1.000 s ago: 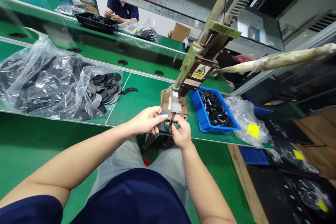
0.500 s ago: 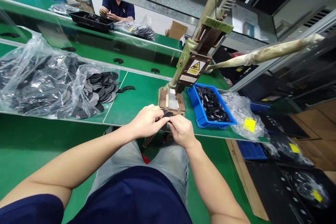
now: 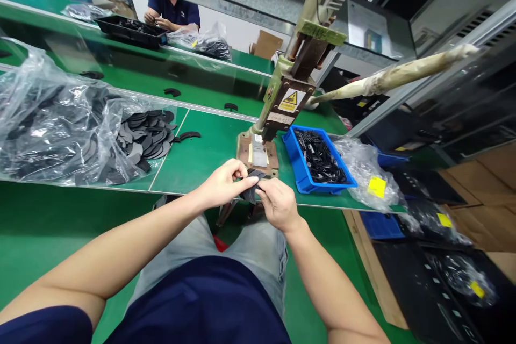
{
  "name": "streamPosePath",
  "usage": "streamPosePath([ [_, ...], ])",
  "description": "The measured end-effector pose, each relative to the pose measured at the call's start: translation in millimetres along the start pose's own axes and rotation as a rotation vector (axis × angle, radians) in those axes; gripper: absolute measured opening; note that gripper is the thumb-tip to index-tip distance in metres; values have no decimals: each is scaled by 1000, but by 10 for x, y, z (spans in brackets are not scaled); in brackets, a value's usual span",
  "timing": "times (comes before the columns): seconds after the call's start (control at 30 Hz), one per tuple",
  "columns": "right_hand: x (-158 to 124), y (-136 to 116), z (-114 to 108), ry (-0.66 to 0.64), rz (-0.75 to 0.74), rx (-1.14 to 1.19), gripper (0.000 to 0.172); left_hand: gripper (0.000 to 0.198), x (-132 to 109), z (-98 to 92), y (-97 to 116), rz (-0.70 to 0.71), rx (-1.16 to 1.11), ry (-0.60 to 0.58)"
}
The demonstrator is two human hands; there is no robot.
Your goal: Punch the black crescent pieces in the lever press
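Note:
Between my hands, at the front edge of the green bench, are several thin black curved pieces, fanned slightly apart. My left hand grips them from the left, thumb on top. From the right, my right hand pinches them with thumb and fingers. Just beyond my fingers stands the hand press, its metal base block below the raised ram. To the left, a clear plastic bag spills a heap of similar black curved pieces. One black piece lies beside the heap.
Right of the press sits a blue bin of small black parts, beside a plastic bag with a yellow label. The press lever sticks out to the right. Across the bench a person works by a black tray.
The black pieces have come further into view and fan out more between my hands. My fingers have shifted slightly on them. The whole view has moved a little.

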State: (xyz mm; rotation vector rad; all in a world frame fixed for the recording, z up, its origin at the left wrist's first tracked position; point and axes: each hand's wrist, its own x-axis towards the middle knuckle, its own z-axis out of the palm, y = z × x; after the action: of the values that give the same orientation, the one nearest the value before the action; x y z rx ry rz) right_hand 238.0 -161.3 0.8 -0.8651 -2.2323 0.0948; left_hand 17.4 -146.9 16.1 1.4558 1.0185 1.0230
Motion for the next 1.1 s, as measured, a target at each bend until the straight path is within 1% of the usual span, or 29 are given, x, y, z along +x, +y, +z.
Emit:
streamPosePath([
  [0.03,-5,16,-23,-7,5,15,20,42,-8,10,-2,-21,-67,-19],
  [0.1,-21,31,-75,-40,33,68,19,47,-25,27,-38,-78,-209,-132],
  [0.13,-32,29,-99,-60,77,122,20,47,-32,33,-65,-92,-247,-190],
  [0.17,-43,20,-118,-81,150,198,21,44,-38,38,-92,-84,-249,-221],
  [0.2,-54,5,-130,-96,240,281,22,40,-44,42,-116,-52,-211,-217],
  [0.23,-63,-12,-135,-102,337,359,25,36,-50,45,-134,2,-136,-189],
  [0.3,-74,-41,-126,-103,514,483,32,27,-59,48,-141,153,64,-137],
  [0.33,-74,-47,-119,-106,581,526,35,23,-61,47,-134,236,157,-135],
  [0.4,-64,-30,-124,-123,669,575,39,16,-53,27,-118,376,276,-185],
  [0.43,-53,-4,-146,-133,715,603,39,16,-37,-2,-119,418,305,-217],
  [0.5,-22,88,-243,-135,796,634,39,23,27,-116,-167,437,362,-241],
  [0.57,22,239,-408,-105,865,631,39,32,135,-321,-299,385,461,-185],
  [0.63,85,454,-609,-65,924,600,39,39,271,-595,-508,279,579,-56],
  [0.7,175,736,-805,-25,977,552,39,44,404,-874,-753,159,693,85],
  [0.77,306,1081,-974,25,1029,493,37,45,506,-1086,-972,116,776,175],
  [0.8,392,1274,-1047,58,1056,460,36,45,540,-1154,-1056,110,797,198],
  [0.83,493,1478,-1114,97,1082,424,34,44,565,-1195,-1120,112,814,201],
  [0.9,731,1900,-1236,194,1131,350,31,42,594,-1214,-1188,125,842,172],
  [1.0,1096,2490,-1374,376,1184,257,30,39,620,-1182,-1201,147,877,130],
  [1.07,1249,2781,-1406,477,1208,219,34,38,637,-1173,-1198,151,878,139],
  [1.1,1278,2882,-1398,512,1212,208,35,37,645,-1176,-1198,151,877,143],
])
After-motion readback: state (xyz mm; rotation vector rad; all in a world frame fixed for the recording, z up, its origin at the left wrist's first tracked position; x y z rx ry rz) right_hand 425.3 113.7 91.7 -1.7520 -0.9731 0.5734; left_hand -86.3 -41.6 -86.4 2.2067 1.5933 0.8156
